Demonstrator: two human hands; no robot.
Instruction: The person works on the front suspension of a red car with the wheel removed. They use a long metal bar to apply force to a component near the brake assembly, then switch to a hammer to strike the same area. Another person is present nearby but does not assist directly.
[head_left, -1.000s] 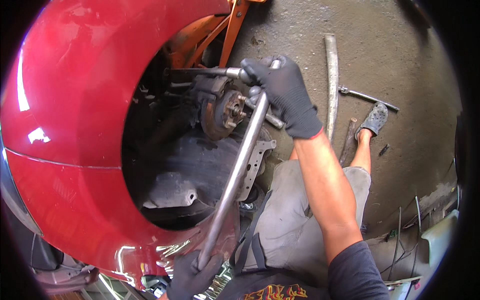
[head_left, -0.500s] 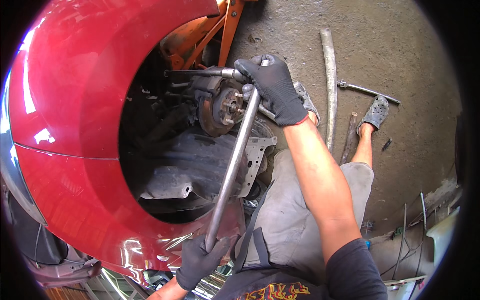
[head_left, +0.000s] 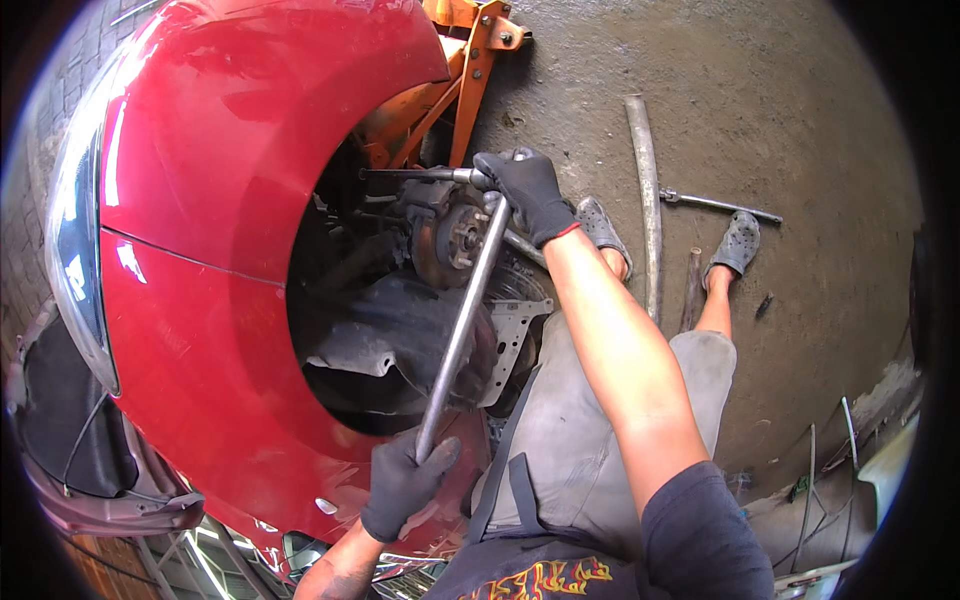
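Note:
A long grey metal bar [head_left: 463, 330] slants across in front of the open wheel arch. My left hand [head_left: 405, 485], in a black glove, is closed around its near end, the thumb lying along it. My right hand [head_left: 527, 192], also gloved, wraps the far end, where the bar meets a thin extension rod [head_left: 415, 174]. That rod runs left into the wheel arch above the brake disc [head_left: 430, 245]; its far tip sits among dark parts, and what it touches cannot be made out. Wheel studs show on the hub [head_left: 467, 237], just left of the bar.
A red car fender [head_left: 200, 200] surrounds the wheel arch. An orange steel stand [head_left: 475, 80] is behind it. On the floor lie a long pale pipe [head_left: 645, 200], a T-shaped wrench [head_left: 725, 205] and a short wooden stick [head_left: 693, 290]. My feet wear grey clogs [head_left: 737, 243].
My view has shifted, showing more of the headlight. My left hand and the bar's near end have moved slightly forward. Both hands keep their hold.

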